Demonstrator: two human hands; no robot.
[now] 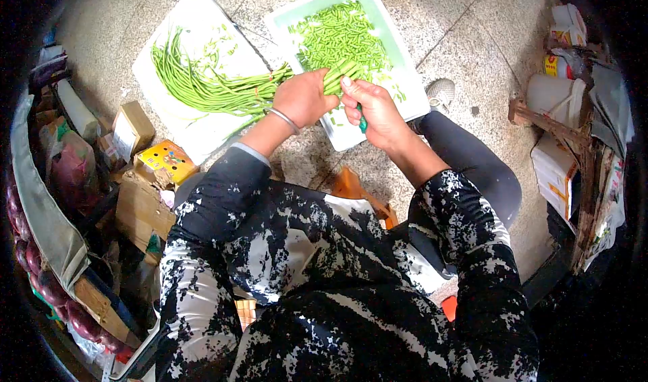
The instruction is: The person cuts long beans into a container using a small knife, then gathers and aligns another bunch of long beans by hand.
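Observation:
My left hand (302, 98), with a band on its wrist, is closed round a bundle of long green beans (206, 85). The beans trail left across a white board or lid (192, 9) on the floor. Their ends (343, 72) stick out on the right of my left fist, over a pale plastic tub (386, 27). Inside the tub lie many short cut bean pieces (341, 34). My right hand (379, 112) grips a small green-handled knife (363, 122) against the bean ends, its thumb pressed on them. Its blade is hidden by the fingers and beans.
Cardboard boxes (145, 210) and a yellow box (167, 160) stand at the left, near bags of purple produce (50, 284). To the right are a wooden frame (577, 179), a white bucket (553, 98) and a white box (557, 179). My shoe (442, 93) is beside the tub.

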